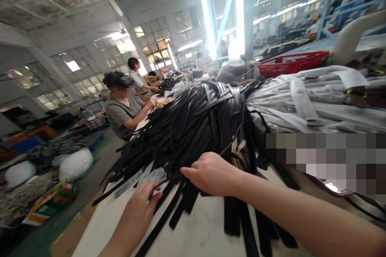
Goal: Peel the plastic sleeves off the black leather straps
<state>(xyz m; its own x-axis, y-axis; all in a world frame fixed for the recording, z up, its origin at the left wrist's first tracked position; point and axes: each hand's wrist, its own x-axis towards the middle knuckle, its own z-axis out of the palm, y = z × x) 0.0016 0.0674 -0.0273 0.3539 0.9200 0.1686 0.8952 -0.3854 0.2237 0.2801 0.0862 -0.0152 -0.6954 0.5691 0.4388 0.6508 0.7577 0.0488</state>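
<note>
White tabletop (208, 223) lies under black straps (183, 124) — left hand (141, 204) pinches one, right hand (209, 173) curls, hold unclear.

A large heap of black straps (193, 118) lies across the pale counter (208, 225), long flat bands piled in a loose mound. They look smooth, with a sheen brightest on the crown, where several bands cross and bend over one another. Down the left slope they run roughly side by side and fan out into uneven tips; at the near side, separate ends spread over the counter, several cut square. One narrow dark strap (169, 180) stands out at the near edge, slightly slanted, one part between the left hand's (140, 200) thumb and fingers, the other meeting the right hand's (211, 172) fingertips.
</note>
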